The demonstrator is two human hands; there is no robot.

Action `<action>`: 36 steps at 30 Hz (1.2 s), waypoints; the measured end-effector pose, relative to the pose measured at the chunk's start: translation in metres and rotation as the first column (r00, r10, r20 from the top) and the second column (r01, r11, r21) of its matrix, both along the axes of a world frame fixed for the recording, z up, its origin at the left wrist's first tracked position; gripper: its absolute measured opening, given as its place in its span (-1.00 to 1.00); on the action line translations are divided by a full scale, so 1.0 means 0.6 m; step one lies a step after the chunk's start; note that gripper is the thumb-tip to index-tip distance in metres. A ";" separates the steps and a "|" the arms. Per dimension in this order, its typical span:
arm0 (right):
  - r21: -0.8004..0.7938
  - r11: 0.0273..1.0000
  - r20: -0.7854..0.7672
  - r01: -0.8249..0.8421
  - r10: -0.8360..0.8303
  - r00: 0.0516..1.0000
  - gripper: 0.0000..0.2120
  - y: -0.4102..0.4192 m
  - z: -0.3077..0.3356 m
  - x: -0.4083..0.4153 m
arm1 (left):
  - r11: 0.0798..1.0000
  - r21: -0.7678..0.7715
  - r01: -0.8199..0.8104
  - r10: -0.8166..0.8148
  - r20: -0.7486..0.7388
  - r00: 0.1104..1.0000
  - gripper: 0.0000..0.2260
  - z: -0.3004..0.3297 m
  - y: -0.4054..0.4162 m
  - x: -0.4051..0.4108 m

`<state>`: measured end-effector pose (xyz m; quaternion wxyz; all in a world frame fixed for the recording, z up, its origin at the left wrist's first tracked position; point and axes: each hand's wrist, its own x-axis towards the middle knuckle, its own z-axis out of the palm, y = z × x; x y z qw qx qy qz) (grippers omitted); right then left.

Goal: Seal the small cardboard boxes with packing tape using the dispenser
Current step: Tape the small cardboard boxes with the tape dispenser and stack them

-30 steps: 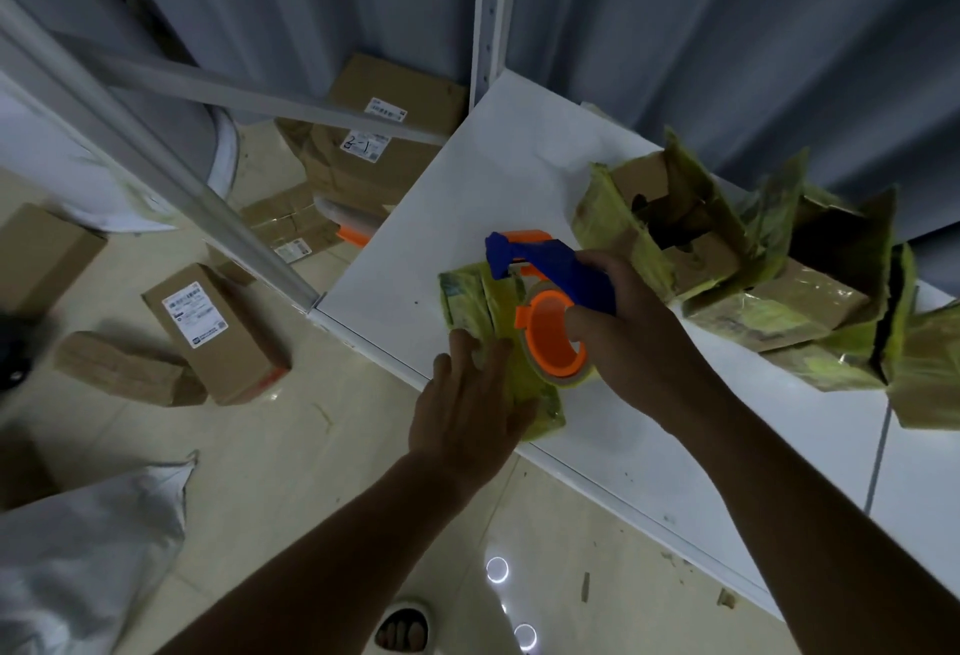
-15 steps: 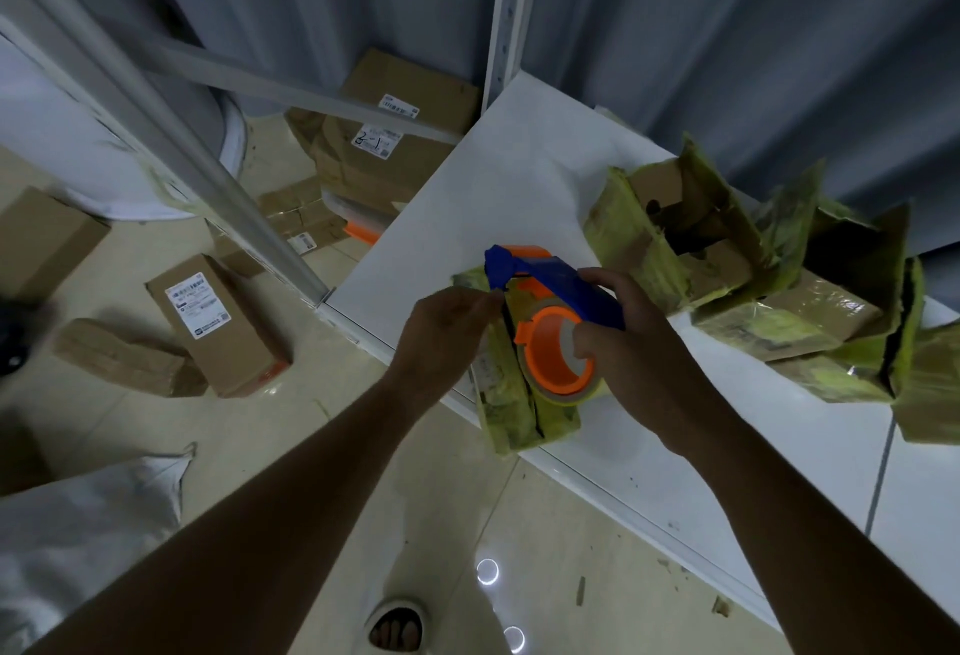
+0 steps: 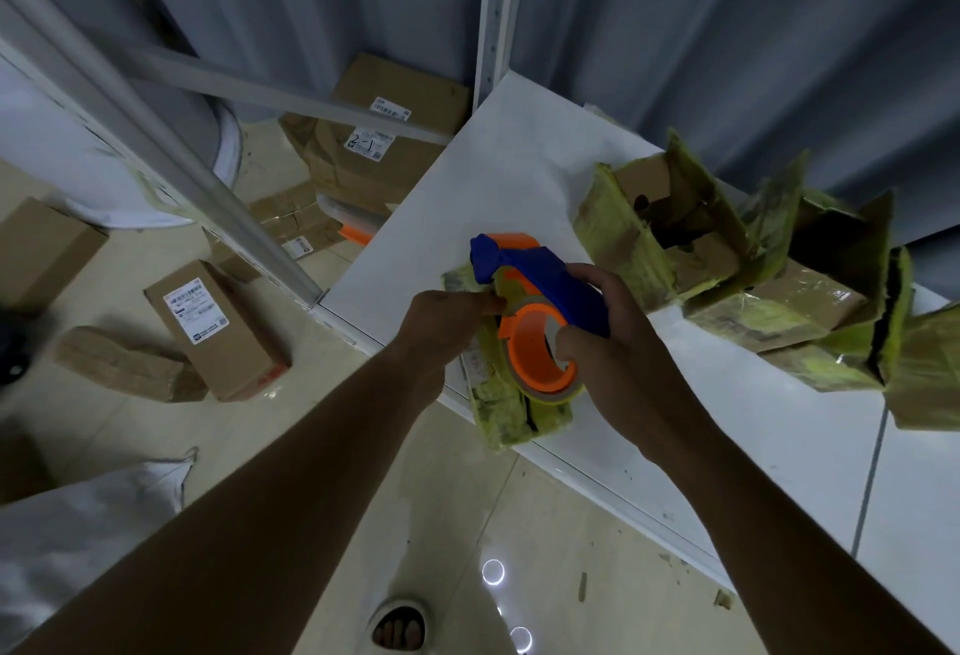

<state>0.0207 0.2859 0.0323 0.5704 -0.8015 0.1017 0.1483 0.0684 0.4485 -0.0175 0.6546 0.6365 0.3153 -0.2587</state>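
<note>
tape dispenser [image 3: 535, 306], gripped in the right hand [image 3: 618, 358], sits atop the small taped box [image 3: 511, 394] at the white shelf [image 3: 519, 176] edge. left hand [image 3: 441, 314] pinches at its front end; the box's long axis runs toward the person.

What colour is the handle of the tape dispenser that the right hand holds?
Blue, on an orange body; the tape dispenser in the right hand shows best in the head view.

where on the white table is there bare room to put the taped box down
Free: the far corner of the white table, between the metal post and the open boxes; also the near strip right of the right hand. Crowded: the right edge along the curtain, and the table edge where the small box overhangs.
</note>
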 end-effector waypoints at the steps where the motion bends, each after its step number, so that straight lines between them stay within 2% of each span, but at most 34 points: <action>1: 0.006 1.000 0.005 0.008 -0.009 1.000 -0.39 0.000 0.001 0.000 | 1.000 -0.005 -0.018 0.018 -0.012 1.000 -0.92 -0.002 -0.002 0.000; 5: 0.021 1.000 0.017 -0.001 0.000 1.000 -0.41 -0.004 0.004 -0.002 | 0.997 0.036 -0.070 0.071 -0.023 0.997 -0.91 -0.005 -0.009 0.003; 10: 0.023 1.000 0.015 -0.006 0.005 1.000 -0.36 -0.006 0.007 -0.008 | 0.996 0.080 -0.049 0.050 -0.019 0.999 -0.86 0.001 -0.009 0.011; 12: 0.028 1.000 0.021 -0.002 0.001 1.000 -0.37 -0.005 0.005 -0.009 | 0.995 0.103 -0.016 0.018 -0.018 1.000 -0.92 0.002 -0.009 0.019; 14: 0.026 1.000 0.034 0.001 -0.002 0.999 -0.39 -0.005 0.001 -0.009 | 0.996 0.086 -0.001 0.003 -0.020 1.000 -0.94 0.003 -0.010 0.024; 17: 0.030 0.999 0.051 0.021 -0.022 0.998 -0.38 -0.004 -0.003 -0.010 | 0.997 0.072 -0.033 0.037 -0.063 0.997 -0.83 0.000 -0.010 0.025; 20: 0.052 0.998 0.052 0.048 -0.051 0.997 -0.36 -0.002 -0.004 -0.010 | 0.998 0.052 -0.042 0.048 -0.107 0.993 -0.96 -0.001 -0.011 0.026; 22: 0.059 0.996 0.050 0.064 -0.067 0.996 -0.33 -0.001 -0.004 -0.009 | 0.998 0.042 -0.052 0.056 -0.109 0.992 -0.93 -0.004 -0.012 0.030; 25: 0.057 0.996 0.052 0.067 -0.070 0.996 -0.31 0.000 -0.006 -0.007 | 0.997 0.078 -0.023 0.030 -0.084 0.996 -0.81 -0.007 -0.009 0.037; 28: 0.059 0.996 0.048 0.060 -0.063 0.997 -0.30 -0.001 -0.010 -0.006 | 0.987 0.156 0.046 -0.042 -0.032 0.999 -0.89 -0.010 -0.004 0.045; 30: 0.061 0.996 0.051 0.060 -0.064 0.997 -0.32 -0.002 -0.013 -0.007 | 0.978 0.200 0.054 -0.056 0.004 0.998 -0.87 -0.012 -0.002 0.050; 32: 0.061 0.995 0.056 0.074 -0.077 0.995 -0.32 -0.002 -0.016 -0.008 | 0.972 0.228 0.060 -0.073 0.051 0.996 -0.86 -0.011 -0.001 0.054; 36: 0.067 0.991 0.064 0.112 -0.117 0.991 -0.32 -0.002 -0.025 -0.010 | 0.968 0.232 0.091 -0.123 0.126 0.984 -0.95 -0.003 -0.003 0.060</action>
